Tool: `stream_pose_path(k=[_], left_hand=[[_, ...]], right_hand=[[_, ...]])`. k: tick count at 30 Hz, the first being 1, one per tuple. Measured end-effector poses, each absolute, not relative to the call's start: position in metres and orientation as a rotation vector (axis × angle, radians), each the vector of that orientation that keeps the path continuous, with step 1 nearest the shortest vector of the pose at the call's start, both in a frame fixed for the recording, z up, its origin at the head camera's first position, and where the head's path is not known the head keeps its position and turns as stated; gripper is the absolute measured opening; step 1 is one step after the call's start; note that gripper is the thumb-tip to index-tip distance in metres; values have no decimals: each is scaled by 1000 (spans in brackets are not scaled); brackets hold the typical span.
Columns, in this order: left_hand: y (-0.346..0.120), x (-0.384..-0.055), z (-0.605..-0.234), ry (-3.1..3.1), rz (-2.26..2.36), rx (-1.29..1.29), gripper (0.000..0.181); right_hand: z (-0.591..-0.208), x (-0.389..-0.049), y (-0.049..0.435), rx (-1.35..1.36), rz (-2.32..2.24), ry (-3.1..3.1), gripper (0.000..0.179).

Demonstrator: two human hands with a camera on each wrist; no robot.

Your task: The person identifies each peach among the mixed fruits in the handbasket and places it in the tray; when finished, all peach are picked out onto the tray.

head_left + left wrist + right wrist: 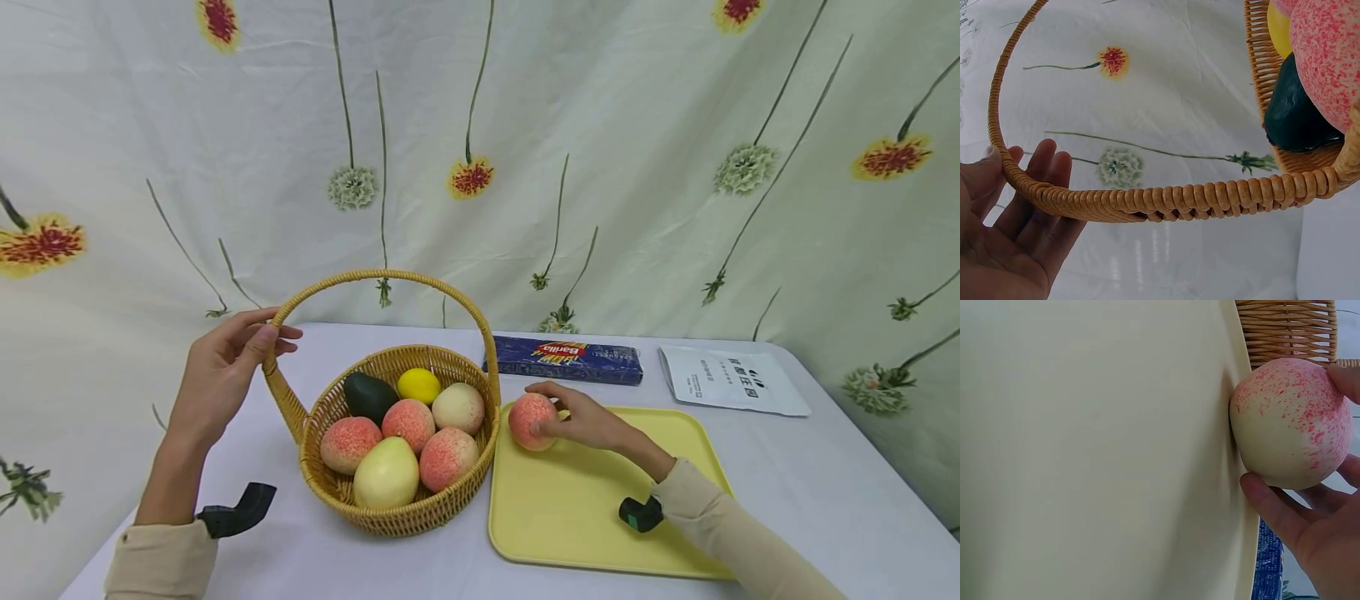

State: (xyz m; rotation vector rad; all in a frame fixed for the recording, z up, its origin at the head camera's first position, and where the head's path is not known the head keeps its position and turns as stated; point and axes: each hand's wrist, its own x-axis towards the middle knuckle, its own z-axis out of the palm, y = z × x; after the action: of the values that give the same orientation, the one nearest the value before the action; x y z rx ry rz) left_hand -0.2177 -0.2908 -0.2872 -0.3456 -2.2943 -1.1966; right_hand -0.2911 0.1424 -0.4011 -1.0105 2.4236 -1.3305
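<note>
My left hand holds the side of the tall arched handle of a wicker basket, thumb on one side and fingers on the other. In the basket lie several fruits: a dark green avocado, a yellow lemon, a pale green pear, and peaches, among them a pinkish one. My right hand grips another peach at the upper left edge of a yellow tray. From the right wrist view, thumb and fingers surround this pink-speckled peach beside the tray's rim.
Behind the basket and tray lies a blue Barilla box. A white pouch with printing is at the back right. The tray stands close against the basket's right side on a white tabletop. A flower-patterned curtain hangs behind.
</note>
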Motion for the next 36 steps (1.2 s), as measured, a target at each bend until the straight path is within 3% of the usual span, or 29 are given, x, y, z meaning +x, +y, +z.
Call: stream_pose_path(k=[36], left_hand=[[-291, -217, -287, -2298, -1192, -345, 35]], right_hand=[[-407, -288, 140, -944, -1360, 2369, 66]])
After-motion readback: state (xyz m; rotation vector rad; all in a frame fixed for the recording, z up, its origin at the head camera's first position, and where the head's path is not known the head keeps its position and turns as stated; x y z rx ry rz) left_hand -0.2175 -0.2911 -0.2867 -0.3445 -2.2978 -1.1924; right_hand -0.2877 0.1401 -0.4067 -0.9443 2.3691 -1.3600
